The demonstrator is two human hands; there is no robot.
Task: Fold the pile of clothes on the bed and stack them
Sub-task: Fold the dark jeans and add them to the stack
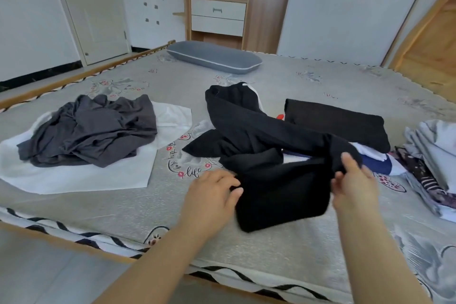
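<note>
Black garment [276, 155] — dark grey top [88, 136] on white cloth [74, 175]; grey floral-print mattress [296, 249]; blue-grey pillow [212, 60].

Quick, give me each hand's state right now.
Left hand: grips the near left edge of the black garment.
Right hand: pinches a fold of the same black garment, lifted off the bed.
</note>
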